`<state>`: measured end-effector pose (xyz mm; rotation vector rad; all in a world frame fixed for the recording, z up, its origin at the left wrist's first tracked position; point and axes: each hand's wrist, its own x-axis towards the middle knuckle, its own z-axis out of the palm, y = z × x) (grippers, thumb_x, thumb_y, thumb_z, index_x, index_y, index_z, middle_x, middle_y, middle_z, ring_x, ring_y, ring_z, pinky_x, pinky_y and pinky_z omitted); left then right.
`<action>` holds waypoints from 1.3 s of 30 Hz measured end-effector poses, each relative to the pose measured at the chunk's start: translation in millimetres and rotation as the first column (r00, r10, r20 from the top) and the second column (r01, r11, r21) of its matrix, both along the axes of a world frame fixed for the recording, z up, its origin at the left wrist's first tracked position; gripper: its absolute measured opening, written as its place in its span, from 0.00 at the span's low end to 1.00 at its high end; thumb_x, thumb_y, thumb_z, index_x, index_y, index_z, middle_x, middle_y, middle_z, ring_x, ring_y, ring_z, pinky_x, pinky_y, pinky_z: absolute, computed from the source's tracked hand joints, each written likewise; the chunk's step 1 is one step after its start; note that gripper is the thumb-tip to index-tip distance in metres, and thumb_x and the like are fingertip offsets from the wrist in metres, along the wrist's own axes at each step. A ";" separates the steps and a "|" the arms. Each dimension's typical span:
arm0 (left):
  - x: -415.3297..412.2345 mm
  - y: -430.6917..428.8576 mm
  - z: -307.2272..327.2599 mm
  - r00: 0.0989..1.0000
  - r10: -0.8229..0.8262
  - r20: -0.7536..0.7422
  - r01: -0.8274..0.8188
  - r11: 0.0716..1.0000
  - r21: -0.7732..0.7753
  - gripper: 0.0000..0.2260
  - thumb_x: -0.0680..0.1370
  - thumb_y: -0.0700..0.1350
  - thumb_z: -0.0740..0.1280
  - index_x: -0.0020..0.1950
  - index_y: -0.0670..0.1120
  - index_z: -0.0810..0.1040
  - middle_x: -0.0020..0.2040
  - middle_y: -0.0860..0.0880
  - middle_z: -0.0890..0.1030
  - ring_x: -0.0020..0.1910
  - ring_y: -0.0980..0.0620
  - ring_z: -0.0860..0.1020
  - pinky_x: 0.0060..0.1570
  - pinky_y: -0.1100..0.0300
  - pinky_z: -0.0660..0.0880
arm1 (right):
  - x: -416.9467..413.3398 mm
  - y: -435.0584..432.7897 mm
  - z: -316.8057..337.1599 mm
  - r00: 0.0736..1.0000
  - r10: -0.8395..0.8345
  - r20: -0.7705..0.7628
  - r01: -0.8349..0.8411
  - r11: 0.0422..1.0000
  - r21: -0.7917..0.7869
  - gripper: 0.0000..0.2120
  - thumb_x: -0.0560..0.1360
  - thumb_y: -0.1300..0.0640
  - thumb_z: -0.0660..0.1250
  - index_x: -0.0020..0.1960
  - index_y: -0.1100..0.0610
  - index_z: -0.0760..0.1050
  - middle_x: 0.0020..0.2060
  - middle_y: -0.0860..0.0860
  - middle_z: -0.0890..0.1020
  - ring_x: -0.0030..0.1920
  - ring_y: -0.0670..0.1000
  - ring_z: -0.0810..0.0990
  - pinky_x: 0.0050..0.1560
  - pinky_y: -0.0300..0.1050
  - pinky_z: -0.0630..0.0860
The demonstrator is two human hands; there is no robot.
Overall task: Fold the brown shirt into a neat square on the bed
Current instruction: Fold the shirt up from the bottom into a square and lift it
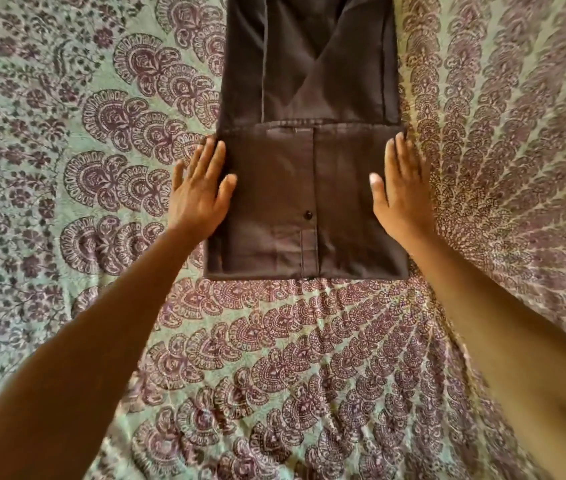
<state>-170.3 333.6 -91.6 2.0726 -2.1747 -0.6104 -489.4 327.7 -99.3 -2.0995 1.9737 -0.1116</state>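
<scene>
The brown shirt point(309, 140) lies flat on the bed as a long narrow strip that runs away from me, sleeves folded in. Its near end is doubled over into a square panel with a button placket and one dark button facing up. My left hand point(198, 192) rests flat along the panel's left edge, fingers spread, thumb on the cloth. My right hand point(401, 188) lies flat along the right edge in the same way. Neither hand grips the fabric.
The bedspread point(274, 358), green with a purple paisley and peacock-feather print, covers the whole bed on every side of the shirt. My bare forearms reach in from the lower corners.
</scene>
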 end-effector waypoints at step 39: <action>-33.9 -118.0 99.0 0.751 0.385 -0.536 -0.541 0.825 -0.166 0.18 0.83 0.47 0.51 0.72 0.46 0.63 0.47 0.41 0.78 0.41 0.46 0.76 0.40 0.57 0.71 | 21.9 -96.1 93.8 0.526 -0.201 0.826 0.559 0.814 -0.158 0.17 0.78 0.57 0.55 0.54 0.68 0.75 0.29 0.46 0.68 0.27 0.44 0.63 0.28 0.37 0.59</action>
